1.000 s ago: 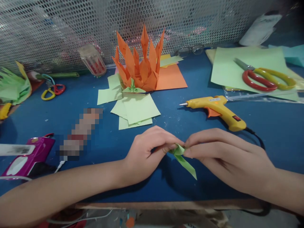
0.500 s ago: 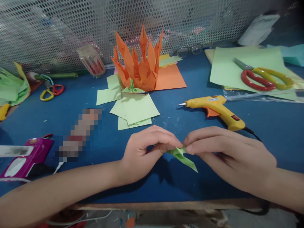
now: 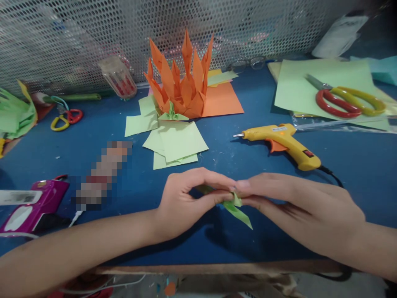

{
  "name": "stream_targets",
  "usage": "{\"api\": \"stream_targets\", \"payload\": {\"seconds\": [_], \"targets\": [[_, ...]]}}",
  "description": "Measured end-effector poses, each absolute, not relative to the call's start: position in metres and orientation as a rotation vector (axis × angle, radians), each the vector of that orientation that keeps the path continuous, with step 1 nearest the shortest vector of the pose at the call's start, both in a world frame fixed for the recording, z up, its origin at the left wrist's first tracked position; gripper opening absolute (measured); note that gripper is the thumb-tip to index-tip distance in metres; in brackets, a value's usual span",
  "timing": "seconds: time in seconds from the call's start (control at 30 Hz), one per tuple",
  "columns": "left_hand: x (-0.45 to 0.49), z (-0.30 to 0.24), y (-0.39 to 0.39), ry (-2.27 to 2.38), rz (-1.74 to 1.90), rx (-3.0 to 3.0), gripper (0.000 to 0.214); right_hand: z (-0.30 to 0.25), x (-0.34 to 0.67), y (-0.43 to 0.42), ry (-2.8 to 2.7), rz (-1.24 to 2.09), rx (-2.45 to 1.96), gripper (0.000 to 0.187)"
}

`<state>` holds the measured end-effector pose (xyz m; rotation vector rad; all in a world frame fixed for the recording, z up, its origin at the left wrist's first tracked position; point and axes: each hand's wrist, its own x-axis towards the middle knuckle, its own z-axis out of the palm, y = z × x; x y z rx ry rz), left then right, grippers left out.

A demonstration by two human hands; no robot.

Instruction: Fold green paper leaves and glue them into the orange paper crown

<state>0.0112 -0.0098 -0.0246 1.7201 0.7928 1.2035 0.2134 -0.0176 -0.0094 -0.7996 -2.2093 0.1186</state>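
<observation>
Both hands pinch one small folded piece of green paper (image 3: 238, 210) just above the blue table (image 3: 356, 174), near its front edge. My left hand (image 3: 189, 198) grips it from the left with thumb and fingers curled. From the right, my right hand (image 3: 297, 209) pinches it between thumb and fingertips. A pointed tip of the paper sticks out below the fingers. Behind them lies a stack of light green paper squares (image 3: 176, 142), and further back stands an orange folded-paper crown shape (image 3: 181, 85).
A yellow glue gun (image 3: 282, 142) lies to the right, its cord running toward the table edge. Red-and-yellow scissors (image 3: 347, 101) rest on green sheets at the back right. A pink case (image 3: 34, 205) sits at the left, small scissors (image 3: 66, 118) behind it. Mesh screen (image 3: 93, 33) closes the back.
The hands have closed a little tighter over the green paper, fingertips now meeting. The paper's free tip has shifted slightly left and points down.
</observation>
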Motion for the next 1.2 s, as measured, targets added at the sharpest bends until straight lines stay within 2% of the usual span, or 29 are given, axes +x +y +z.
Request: {"api": "stream_targets", "payload": {"seconds": [0.27,0.57,0.7,0.87,1.2], "targets": [[0.012,-0.024,-0.009,0.78,1.17,1.77,0.013,-0.011,0.216,-0.013,-2.211,0.183,-0.818,0.021],[0.013,-0.023,-0.005,0.827,1.036,1.375,0.007,-0.015,0.21,-0.013,-2.058,0.495,-0.835,0.028],[0.014,-0.023,-0.001,0.793,0.978,1.25,0.01,-0.017,0.207,-0.014,-1.858,0.687,-0.974,0.018],[0.013,-0.024,0.002,0.808,0.964,1.124,0.005,-0.017,0.203,-0.013,-1.711,0.904,-0.975,0.018],[0.011,-0.034,0.007,0.672,0.986,0.956,0.019,-0.018,0.206,-0.013,-1.734,0.723,-0.843,0.027]]}}
